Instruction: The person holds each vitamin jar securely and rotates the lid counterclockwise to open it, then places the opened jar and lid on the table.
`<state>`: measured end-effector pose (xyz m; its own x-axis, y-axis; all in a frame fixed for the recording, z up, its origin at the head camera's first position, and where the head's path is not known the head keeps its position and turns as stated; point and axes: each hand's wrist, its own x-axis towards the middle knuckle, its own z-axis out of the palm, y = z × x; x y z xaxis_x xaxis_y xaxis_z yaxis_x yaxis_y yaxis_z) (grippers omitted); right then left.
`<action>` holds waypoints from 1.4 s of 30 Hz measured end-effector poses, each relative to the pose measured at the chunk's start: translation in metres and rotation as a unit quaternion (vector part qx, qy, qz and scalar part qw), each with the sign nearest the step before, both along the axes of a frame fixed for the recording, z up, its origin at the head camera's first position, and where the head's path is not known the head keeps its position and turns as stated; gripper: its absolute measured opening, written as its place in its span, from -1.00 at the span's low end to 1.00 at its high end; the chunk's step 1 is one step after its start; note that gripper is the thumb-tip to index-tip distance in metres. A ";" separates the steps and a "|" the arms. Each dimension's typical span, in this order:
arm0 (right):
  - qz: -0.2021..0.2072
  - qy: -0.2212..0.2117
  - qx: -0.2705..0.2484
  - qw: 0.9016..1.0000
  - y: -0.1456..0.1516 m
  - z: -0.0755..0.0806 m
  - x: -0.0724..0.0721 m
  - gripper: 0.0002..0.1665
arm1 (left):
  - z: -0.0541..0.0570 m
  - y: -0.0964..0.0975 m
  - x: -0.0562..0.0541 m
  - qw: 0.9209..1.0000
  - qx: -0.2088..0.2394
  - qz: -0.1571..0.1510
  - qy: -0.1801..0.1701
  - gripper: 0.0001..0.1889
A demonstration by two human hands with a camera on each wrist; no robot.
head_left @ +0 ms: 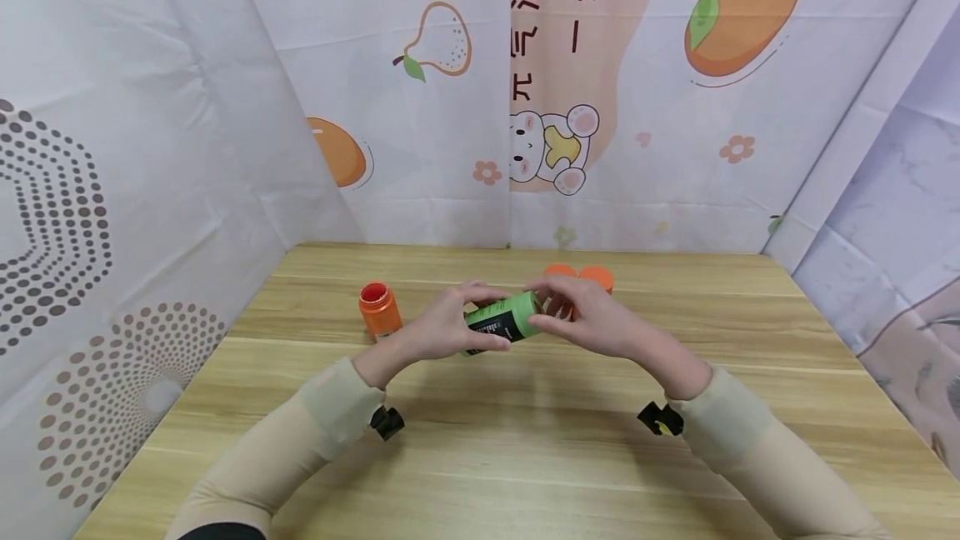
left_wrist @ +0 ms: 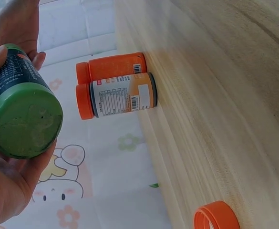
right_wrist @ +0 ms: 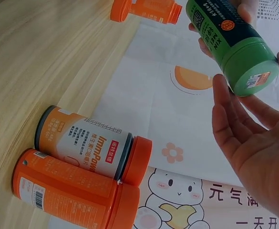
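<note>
A green bottle with a dark label (head_left: 504, 319) is held tilted above the middle of the table. My left hand (head_left: 442, 323) grips its body, thumb on the near side and fingers on the far side. At the other end, my right hand (head_left: 600, 319) holds the green lid (right_wrist: 249, 69) between thumb and fingers. The lid sits on the bottle, with a small sticker on its top. In the left wrist view, the bottle's green base (left_wrist: 27, 126) faces the camera.
An uncapped orange bottle (head_left: 379, 311) stands to the left, with a loose orange cap (left_wrist: 218, 217) on the table near it. Behind my right hand stand two capped bottles, one orange (right_wrist: 67, 191), one with a white-and-orange label (right_wrist: 87, 143). Printed curtains surround the wooden table (head_left: 510, 457).
</note>
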<state>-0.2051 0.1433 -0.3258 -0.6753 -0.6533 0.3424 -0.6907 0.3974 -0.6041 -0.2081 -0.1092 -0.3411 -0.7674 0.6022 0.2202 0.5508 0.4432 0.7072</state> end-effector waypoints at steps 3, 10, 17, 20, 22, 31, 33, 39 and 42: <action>0.004 0.004 -0.003 1.000 -0.001 0.001 0.000 -0.54 | 0.000 0.000 0.000 1.000 0.000 0.003 -0.003 -0.41; 0.014 0.005 -0.009 1.000 0.000 0.001 0.000 -0.49 | -0.001 -0.002 0.001 1.000 0.016 0.001 -0.012 -0.41; 0.030 0.013 -0.021 0.999 0.001 0.000 -0.001 -0.40 | -0.002 -0.003 -0.001 1.000 0.021 -0.008 -0.009 -0.40; 0.040 0.021 -0.027 0.999 0.002 0.001 0.000 -0.37 | -0.001 -0.003 -0.001 1.000 0.018 -0.007 -0.007 -0.40; 0.046 0.027 -0.029 0.998 0.003 0.001 0.001 -0.37 | -0.001 -0.003 -0.001 1.000 0.017 -0.004 -0.009 -0.39; 0.036 0.007 -0.032 0.999 0.003 0.005 0.001 -0.45 | 0.003 -0.001 0.002 1.000 0.015 -0.001 -0.018 -0.38; 0.029 0.002 -0.026 0.999 0.003 0.007 0.001 -0.46 | 0.004 -0.001 0.002 1.000 0.017 -0.001 -0.022 -0.38; -0.004 -0.018 0.005 1.000 0.002 0.011 0.002 -0.46 | 0.005 -0.001 0.003 0.999 0.020 -0.002 -0.030 -0.38; -0.014 -0.025 0.021 0.999 0.000 0.012 0.002 -0.45 | 0.006 -0.002 0.003 0.999 0.018 0.000 -0.027 -0.38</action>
<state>-0.2036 0.1435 -0.3142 -0.7091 -0.6467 0.2809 -0.6484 0.4417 -0.6200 -0.2056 -0.1113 -0.3348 -0.7791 0.5943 0.1996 0.5106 0.4169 0.7520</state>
